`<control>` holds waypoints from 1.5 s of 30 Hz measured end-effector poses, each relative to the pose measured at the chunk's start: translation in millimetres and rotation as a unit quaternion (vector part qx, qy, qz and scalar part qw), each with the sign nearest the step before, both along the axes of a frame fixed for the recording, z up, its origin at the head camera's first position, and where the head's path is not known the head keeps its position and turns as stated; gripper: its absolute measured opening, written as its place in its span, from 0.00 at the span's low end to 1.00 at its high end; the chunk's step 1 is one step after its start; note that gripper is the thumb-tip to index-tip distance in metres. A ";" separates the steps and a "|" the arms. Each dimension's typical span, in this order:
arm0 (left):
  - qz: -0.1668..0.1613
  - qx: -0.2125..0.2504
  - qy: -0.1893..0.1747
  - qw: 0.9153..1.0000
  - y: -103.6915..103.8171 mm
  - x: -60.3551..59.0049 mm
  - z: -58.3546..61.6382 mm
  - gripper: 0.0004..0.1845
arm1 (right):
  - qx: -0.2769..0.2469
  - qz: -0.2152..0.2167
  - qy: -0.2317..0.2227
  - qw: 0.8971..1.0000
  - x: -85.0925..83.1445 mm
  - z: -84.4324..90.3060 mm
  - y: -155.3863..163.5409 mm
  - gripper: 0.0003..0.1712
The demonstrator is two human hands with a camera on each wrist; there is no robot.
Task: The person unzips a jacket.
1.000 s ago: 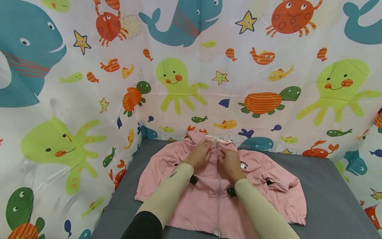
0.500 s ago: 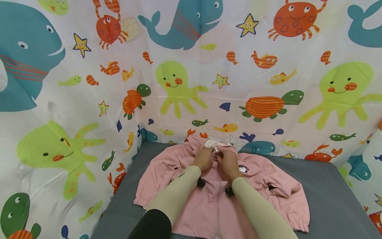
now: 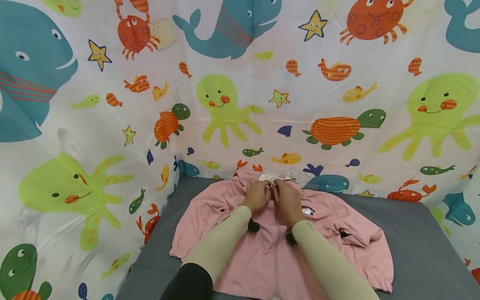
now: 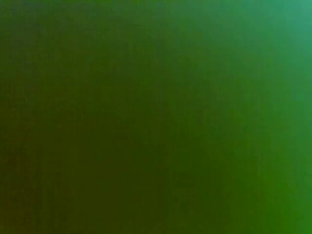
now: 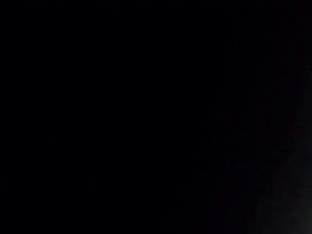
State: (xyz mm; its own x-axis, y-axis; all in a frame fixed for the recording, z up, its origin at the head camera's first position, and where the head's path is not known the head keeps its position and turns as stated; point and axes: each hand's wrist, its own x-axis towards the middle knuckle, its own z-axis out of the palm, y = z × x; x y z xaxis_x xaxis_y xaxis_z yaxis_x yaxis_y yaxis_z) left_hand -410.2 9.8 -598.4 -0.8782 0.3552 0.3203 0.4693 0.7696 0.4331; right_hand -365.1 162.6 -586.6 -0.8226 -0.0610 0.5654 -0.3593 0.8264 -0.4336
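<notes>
The left hand [image 3: 258, 196] and right hand [image 3: 288, 202] sit close together at the collar of a pink jacket [image 3: 243, 266], fingers bent in and pinching the fabric near its zip [image 3: 276, 266]; the exact grip of the fingertips is hidden. Cream sleeves [image 3: 221, 241] cover both forearms, with black cloth [image 3: 189, 283] further up the left one, and a small dark object [image 3: 253, 226] shows beside the left wrist. White lining [image 3: 268, 178] shows just beyond the fingers. The jacket lies front up, its arms spread to both sides, a small printed badge [image 3: 308, 210] right of the hands.

Beneath it is a flat grey surface [image 3: 416, 241], bare at either side and reaching back to a white printed cloth [image 3: 232, 62]. This hangs behind and along both sides, creased at the left, covered with teal whales [image 3: 225, 33], lime octopuses [image 3: 219, 89], orange-shelled turtles [image 3: 333, 130], crabs [image 3: 375, 21], stars [image 3: 313, 26] and fish [image 3: 335, 71]. The left wrist view is blurred green; the right wrist view is nearly black.
</notes>
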 end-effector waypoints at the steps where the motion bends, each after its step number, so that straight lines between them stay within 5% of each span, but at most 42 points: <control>1: -0.009 0.007 0.009 1.000 -1.3 -2.9 0.1 0.13 | 0.004 0.003 0.011 1.000 -0.2 2.9 0.4 0.09; 6: -0.052 0.075 -0.006 0.996 -6.3 -11.4 9.8 0.13 | 0.035 -0.001 0.072 0.997 -3.2 14.0 4.7 0.06; 11: -0.050 0.140 -0.050 0.988 -5.9 -18.6 13.4 0.15 | 0.051 -0.005 0.103 0.993 -5.6 21.5 7.3 0.09; 17: -0.058 0.116 -0.097 0.987 -3.3 -14.9 25.1 0.18 | 0.032 0.009 0.129 0.991 -2.7 25.6 8.6 0.11; 23: -0.085 0.100 -0.028 0.991 1.8 -15.4 36.8 0.16 | 0.009 0.023 0.163 0.986 2.8 32.1 13.3 0.09; 27: -0.056 0.152 0.028 0.986 5.4 -26.2 34.2 0.17 | 0.056 0.046 0.132 0.989 12.8 37.1 17.2 0.04; 32: -0.002 0.195 0.064 0.979 7.9 -20.2 71.8 0.18 | 0.108 0.074 0.042 0.991 42.5 40.4 18.0 0.03; 34: 0.019 0.192 0.062 0.979 7.2 -8.9 100.2 0.15 | 0.118 0.084 0.018 0.989 58.5 42.8 16.7 0.05; 39: 0.074 0.200 0.070 0.975 1.3 -16.1 132.3 0.14 | 0.147 0.120 -0.015 0.982 95.3 48.0 11.5 0.14; 44: 0.074 0.233 0.081 0.966 -11.8 -26.6 155.9 0.15 | 0.132 0.156 -0.019 0.979 134.0 54.5 5.7 0.21; 45: 0.070 0.238 0.091 0.964 -14.4 -38.5 151.3 0.17 | 0.129 0.165 -0.019 0.978 142.8 55.9 4.5 0.22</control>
State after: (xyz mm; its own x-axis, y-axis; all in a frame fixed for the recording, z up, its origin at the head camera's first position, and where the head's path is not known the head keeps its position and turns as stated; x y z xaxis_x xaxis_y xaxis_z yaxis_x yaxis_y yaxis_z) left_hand -448.6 -4.6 -447.1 -0.8214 0.0111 0.5703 0.4756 0.5653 0.6740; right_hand -222.3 167.0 -530.6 -0.7544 -0.4631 0.4653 -0.6123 0.7519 -0.2445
